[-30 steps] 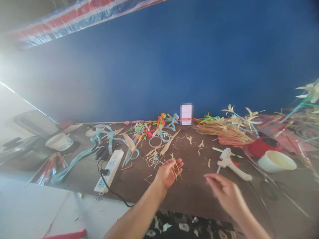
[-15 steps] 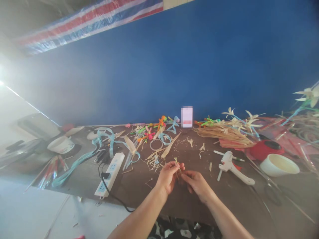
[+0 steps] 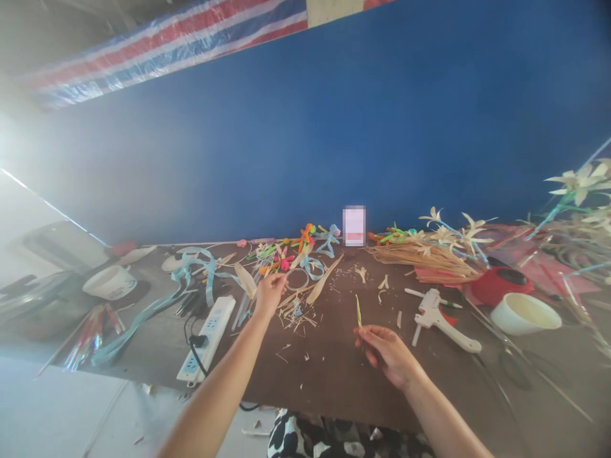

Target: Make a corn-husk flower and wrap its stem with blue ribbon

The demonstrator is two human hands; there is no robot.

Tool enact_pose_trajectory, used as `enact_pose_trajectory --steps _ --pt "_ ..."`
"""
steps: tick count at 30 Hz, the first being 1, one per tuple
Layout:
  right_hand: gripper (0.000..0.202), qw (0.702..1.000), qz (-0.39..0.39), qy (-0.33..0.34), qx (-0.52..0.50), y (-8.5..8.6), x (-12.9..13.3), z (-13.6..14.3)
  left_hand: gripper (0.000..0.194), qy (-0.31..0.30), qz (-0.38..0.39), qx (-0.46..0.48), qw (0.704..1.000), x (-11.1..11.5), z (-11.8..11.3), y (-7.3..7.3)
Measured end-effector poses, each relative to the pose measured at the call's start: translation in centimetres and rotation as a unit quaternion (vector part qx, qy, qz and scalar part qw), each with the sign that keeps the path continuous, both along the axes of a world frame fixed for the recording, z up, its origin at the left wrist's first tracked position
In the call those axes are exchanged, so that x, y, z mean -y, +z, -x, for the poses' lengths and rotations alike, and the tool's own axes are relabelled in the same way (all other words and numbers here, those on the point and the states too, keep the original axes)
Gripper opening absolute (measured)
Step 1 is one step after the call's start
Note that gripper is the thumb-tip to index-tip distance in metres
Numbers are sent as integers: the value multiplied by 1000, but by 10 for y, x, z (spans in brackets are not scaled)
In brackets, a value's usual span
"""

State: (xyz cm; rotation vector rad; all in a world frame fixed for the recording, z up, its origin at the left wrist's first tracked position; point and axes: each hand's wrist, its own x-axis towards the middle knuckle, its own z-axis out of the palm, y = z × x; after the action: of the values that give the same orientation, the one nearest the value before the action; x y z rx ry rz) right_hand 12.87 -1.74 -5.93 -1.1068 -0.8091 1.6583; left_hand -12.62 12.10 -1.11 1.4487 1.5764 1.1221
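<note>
Blue wall (image 3: 334, 127) rises behind a dark brown table (image 3: 329, 375), with a striped plastic sheet (image 3: 167, 51) along its upper left edge; the person's right hand (image 3: 384, 353) is raised over the near middle of the table, thumb and fingers pinching a thin, yellowish-green strip (image 3: 358, 310), which stands nearly upright above the fingertips; the left hand (image 3: 271, 292) reaches farther out, its fingers drawn together at the left edge of a pale ring (image 3: 308, 278), though I cannot tell whether they grip it, touch it or have hold of something else; just right of the ring lies a long, dry husk (image 3: 324, 281), and nearer the person is a loose heap of scraps (image 3: 298, 312); small orange and blue figures sit behind, left of a blurred white card (image 3: 354, 227) that stands against the wall; to the right of the right hand rests a white glue gun (image 3: 439, 318), with a white cup (image 3: 527, 315) beyond it and scissors (image 3: 515, 369) nearer the front; behind these lie a bundle of straw (image 3: 424, 254) and pale flowers (image 3: 472, 229) on blue stems; left of the left forearm are a white power board (image 3: 205, 340) with a black plug in it, a light blue ribbon (image 3: 133, 331) and a white bowl (image 3: 109, 283).
</note>
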Motion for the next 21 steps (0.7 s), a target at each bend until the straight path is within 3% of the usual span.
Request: enact_pose_trajectory --steps 4,7,8,10,12,16,19,21 --pt "28 1000 1 -4 -22 -2 1 0 27 13 -71 -79 994 -2 3 8" --pt "28 1000 1 -7 -5 -2 1 1 30 -31 -148 -151 977 23 -25 5" --pt "28 1000 0 -7 5 -2 0 2 27 -75 -123 -129 981 35 -39 2" --pt "28 1000 -4 -4 28 -2 -1 4 28 -189 2 -27 982 59 -68 -5" --pt "28 999 -14 0 53 -2 -1 5 34 -267 119 91 952 77 -94 -11" --pt "32 992 -33 20 118 -1 3 2 32 -216 184 229 931 92 -119 -18" --pt "35 982 -36 46 180 1 5 0 26 -201 206 239 928 93 -122 -20" --pt "33 970 -59 16 233 3 4 -1 25 -192 209 220 934 94 -122 -22"
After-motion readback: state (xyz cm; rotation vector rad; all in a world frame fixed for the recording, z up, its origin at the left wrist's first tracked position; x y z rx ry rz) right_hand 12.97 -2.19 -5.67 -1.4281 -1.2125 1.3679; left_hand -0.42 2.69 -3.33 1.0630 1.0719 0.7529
